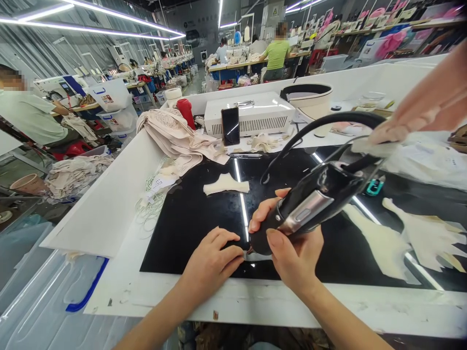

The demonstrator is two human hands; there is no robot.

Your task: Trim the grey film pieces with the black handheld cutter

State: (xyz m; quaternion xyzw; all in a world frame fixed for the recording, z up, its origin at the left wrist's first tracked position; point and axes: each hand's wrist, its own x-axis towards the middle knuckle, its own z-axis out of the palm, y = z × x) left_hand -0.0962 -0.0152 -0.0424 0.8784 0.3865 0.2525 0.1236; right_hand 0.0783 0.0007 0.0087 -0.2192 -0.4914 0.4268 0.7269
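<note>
My right hand [295, 253] is wrapped around a black corded hand tool [306, 209] with a silver panel on its side. The tool tilts down to the left, its narrow end close to the black glossy board [182, 243]. Under that end lies a thin translucent strip [257, 256]. Fingers of my left hand [213, 257] are bent and pressed together on the strip's left end; its thumb is hidden. A cream fabric piece [226, 184] lies flat beyond my hands. More cream pieces [379, 243] lie to the right.
Another person's hand [419, 107] reaches in at upper right, by the tool's cable [321, 119]. A phone [230, 126] leans on a white box [251, 114]. Piled fabric [175, 131], tangled thread [149, 199] and a teal snipper [375, 186] lie around. A white panel [109, 194] edges the left.
</note>
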